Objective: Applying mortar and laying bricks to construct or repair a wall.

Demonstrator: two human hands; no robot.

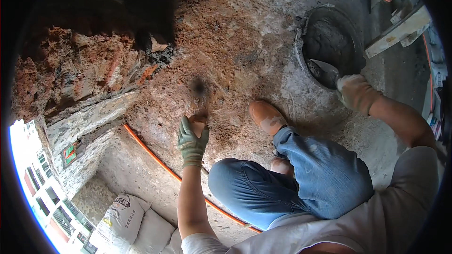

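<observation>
My left hand (192, 145), in a pale green work glove, is closed around a reddish-brown brick piece (198, 123) above the rough, dusty floor. Out to the right, my gloved right hand (357, 94) grips a trowel by its handle, which the fingers mostly cover. The trowel's blade (325, 71) lies inside a round dark bucket (301, 51), against wet grey mortar (331, 37). Mortar is crusted along the bucket's rim. My bent knees and brown shoes are between the two hands.
A broken brick wall (89, 61) stands at the left, with buildings visible outside beyond it. An orange hose (157, 156) crosses the floor below my left hand. White sacks (123, 218) lie lower left. A pale board (400, 30) sits right of the bucket.
</observation>
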